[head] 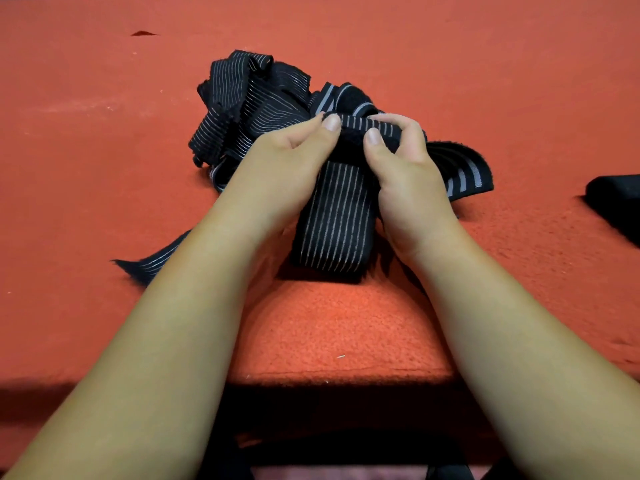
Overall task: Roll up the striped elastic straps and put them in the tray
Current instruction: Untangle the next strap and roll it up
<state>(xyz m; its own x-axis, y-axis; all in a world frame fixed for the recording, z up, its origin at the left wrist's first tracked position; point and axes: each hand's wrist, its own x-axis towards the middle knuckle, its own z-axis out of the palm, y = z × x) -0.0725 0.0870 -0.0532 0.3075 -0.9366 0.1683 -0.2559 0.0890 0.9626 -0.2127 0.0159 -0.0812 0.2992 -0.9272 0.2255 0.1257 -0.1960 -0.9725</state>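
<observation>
The striped strap (334, 216) rises from the red worktop (104, 168) between the wrists, its far end turned into a small roll. The left hand (277, 168) and right hand (405, 174) both pinch that roll, fingers (330, 123) curled on it. Best to keep the edges level and tension even, working clear of the tangled pile (249, 98) touching behind. No tray plainly shows.

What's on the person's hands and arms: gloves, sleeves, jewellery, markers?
Nothing worn that shows. The left hand and right hand are bare: no gloves, no rings on the visible fingers, no watch or band at either wrist. No sleeves are in view, and both arms are uncovered down to the bottom edge of the frame. Thumbnails are short and unpainted. No tape, tags or markers.
</observation>
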